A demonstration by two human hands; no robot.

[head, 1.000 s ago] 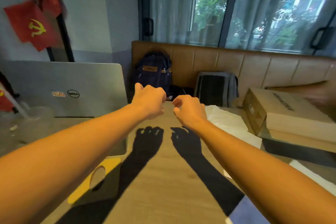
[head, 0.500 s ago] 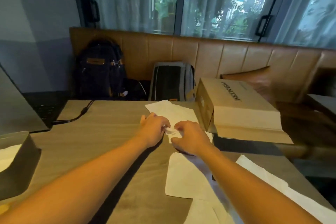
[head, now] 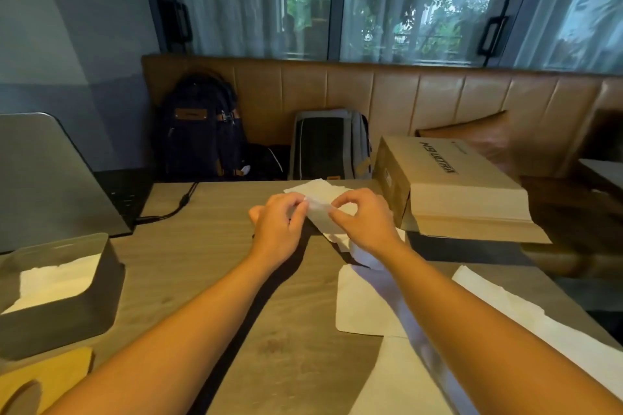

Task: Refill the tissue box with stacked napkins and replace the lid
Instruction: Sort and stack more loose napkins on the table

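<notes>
My left hand [head: 278, 227] and my right hand [head: 364, 222] both pinch one white napkin [head: 318, 212] lifted a little above the wooden table [head: 209, 246]. More white napkins lie flat on the table: one [head: 364, 307] under my right forearm, another [head: 401, 381] at the near edge, and one [head: 499, 300] at the right. The dark grey tissue box [head: 64, 307] stands open at the left with white napkins [head: 57, 280] inside. Its yellow wooden lid [head: 43, 377], with an oval slot, lies flat in front of the box.
An open grey laptop [head: 50, 172] stands behind the box, its cable [head: 175, 209] trailing on the table. A cardboard box [head: 448, 189] sits at the right. Two backpacks, one dark blue [head: 202, 128] and one grey [head: 327, 148], rest on the brown bench.
The view swung right and down from the laptop to the napkins. My hands, empty and in the air before, came down onto a napkin and now pinch it up off the table.
</notes>
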